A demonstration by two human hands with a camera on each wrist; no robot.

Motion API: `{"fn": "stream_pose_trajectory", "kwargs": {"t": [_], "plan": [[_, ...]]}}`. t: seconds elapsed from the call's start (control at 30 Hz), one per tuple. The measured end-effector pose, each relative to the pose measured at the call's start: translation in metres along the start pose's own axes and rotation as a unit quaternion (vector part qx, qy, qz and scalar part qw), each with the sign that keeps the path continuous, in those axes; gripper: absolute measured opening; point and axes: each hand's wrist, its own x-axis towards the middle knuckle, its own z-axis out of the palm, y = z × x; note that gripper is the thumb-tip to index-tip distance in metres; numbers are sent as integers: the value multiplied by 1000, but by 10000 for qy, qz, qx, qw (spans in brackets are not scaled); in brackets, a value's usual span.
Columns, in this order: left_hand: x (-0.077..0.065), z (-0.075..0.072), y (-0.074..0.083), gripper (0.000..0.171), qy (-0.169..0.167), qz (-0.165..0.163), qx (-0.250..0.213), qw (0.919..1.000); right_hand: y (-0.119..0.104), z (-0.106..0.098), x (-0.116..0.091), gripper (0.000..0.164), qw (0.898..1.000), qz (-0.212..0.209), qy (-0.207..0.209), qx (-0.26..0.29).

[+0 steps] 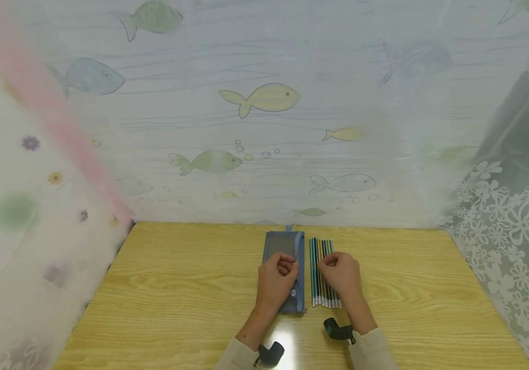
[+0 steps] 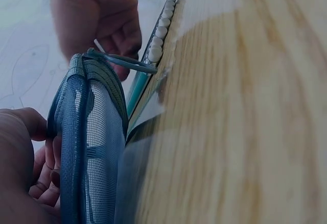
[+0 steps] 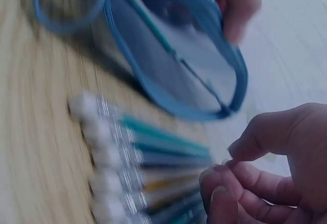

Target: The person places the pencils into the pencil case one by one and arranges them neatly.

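A blue mesh pencil case (image 1: 284, 241) lies on the table with my left hand (image 1: 277, 282) over it. In the left wrist view, the thumb and fingers of that hand grip the edge of the case (image 2: 76, 147). The mouth of the case (image 3: 171, 109) gapes in the right wrist view; a thin teal strip inside could be a pencil or a seam. To its right, several pencils (image 1: 314, 277) lie in a row, white erasers (image 3: 104, 157) toward me. My right hand (image 1: 344, 275) is over them, fingers curled and thumb near the fingertips, nothing visible between them.
The wood-grain table (image 1: 176, 288) meets a fish-printed sheet (image 1: 264, 169) just behind the case. Black wrist devices (image 1: 271, 354) are near both sleeves. A blue loop (image 3: 69, 27) sticks out from the case's near end. Lace fabric (image 1: 509, 241) hangs at the right.
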Motion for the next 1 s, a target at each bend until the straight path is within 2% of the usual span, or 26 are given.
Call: {"fn": "stream_pose_trajectory", "kwargs": {"t": [0.1, 0.23, 0.47, 0.7, 1.0], "plan": [[0, 0, 0, 7, 1, 22, -18, 10000, 7, -10, 1, 14, 9995, -31, 119, -297], [0, 0, 0, 8, -18, 30, -38, 10000, 13, -21, 1, 16, 9986, 133, 118, -506], [0, -1, 1, 8, -47, -42, -93, 9999, 20, -32, 2, 23, 9957, 361, -171, -831], [-2, -1, 3, 8, -50, -51, -109, 9999, 19, -33, -1, 28, 9920, 559, -396, -1064], [-2, -1, 2, 8, -65, 0, -141, 9999, 11, -25, -2, 41, 9860, 795, -275, -1439]]}}
